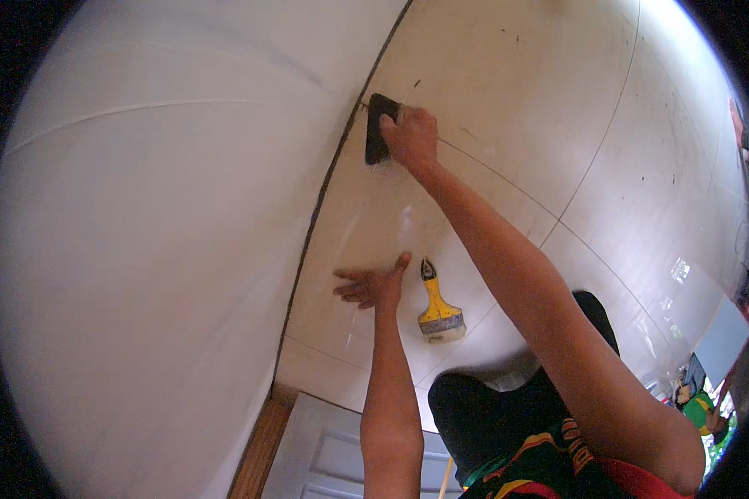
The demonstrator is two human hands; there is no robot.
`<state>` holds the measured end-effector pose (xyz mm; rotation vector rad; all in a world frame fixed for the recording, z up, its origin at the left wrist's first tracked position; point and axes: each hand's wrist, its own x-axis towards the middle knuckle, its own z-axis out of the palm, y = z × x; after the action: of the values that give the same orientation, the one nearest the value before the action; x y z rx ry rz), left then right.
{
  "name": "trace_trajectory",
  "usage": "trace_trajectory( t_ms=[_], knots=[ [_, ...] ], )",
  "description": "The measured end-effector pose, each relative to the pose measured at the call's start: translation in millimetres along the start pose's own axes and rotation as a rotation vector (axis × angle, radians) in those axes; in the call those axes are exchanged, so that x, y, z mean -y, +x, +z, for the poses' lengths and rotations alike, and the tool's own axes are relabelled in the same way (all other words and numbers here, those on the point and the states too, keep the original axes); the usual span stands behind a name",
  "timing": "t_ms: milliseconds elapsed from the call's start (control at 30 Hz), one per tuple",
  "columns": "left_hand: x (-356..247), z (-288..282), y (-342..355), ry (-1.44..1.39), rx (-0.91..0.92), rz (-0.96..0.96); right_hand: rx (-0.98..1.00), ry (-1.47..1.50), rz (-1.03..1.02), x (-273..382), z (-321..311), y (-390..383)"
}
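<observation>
My right hand [412, 137] is closed on the near edge of a flat black rectangular block [375, 125], held against the tiled floor [491, 100] close to the wall. The block's exact kind does not show. Lower down, my left hand [374, 284] has its fingers spread over the tiles and holds nothing; I cannot tell whether it touches the floor. Just right of it lies a wide flat paintbrush [439, 312] with a yellow handle, pale bristles toward me. Faint whitish streaks mark the tiles between my hands.
A white wall [158, 249] fills the left side, with a dark line along its foot. Near me are a grey panelled door [320, 449] and a brown wooden frame [260, 449]. My black-clad knees [483, 407] are close behind the brush. Various objects crowd the far right edge.
</observation>
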<state>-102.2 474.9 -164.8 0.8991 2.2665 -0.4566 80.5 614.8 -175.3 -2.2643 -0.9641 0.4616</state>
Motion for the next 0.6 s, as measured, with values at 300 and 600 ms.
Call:
trace_trajectory(
  t_ms=[300,600],
  knots=[
    [1,2,2,-0.014,-0.022,-0.019,0.028,-0.027,0.137,2,5,-9],
    [2,7,4,0.006,-0.028,-0.011,-0.052,0.135,0.24,11,14,-10]
  ],
)
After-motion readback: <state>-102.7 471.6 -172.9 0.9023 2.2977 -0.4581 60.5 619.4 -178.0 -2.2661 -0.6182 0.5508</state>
